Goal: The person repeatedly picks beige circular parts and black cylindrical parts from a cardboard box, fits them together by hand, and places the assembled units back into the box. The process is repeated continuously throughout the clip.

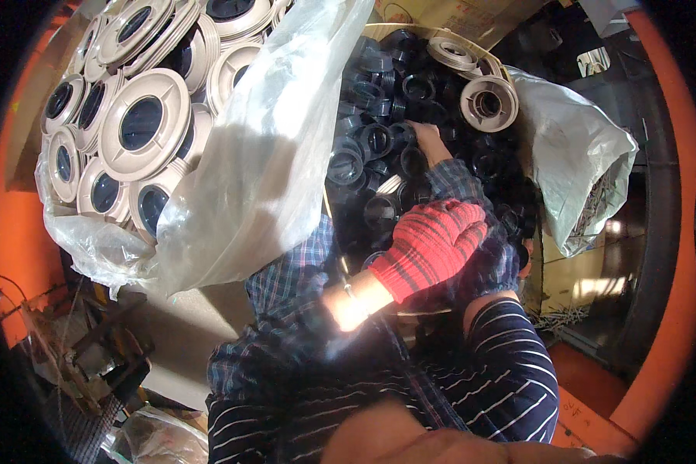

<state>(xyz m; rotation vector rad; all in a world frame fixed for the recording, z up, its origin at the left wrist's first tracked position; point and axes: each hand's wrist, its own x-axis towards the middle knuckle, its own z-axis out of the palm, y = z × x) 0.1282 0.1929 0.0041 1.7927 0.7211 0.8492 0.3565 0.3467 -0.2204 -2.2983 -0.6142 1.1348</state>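
Note:
My right hand is bare and reaches into a cardboard box heaped with black plastic rings. Its fingertips close on one black ring near the middle of the heap. A plaid sleeve cover runs back from that wrist. My left hand wears a red knit glove and is curled, knuckles up, over the near edge of the heap and close against the right forearm. The glove hides whatever is in it.
At the left, a clear plastic bag holds several beige round flanged discs. Two beige spools lie on the black rings at the back. Another clear bag at the right holds small metal pieces. Orange framing runs along the right.

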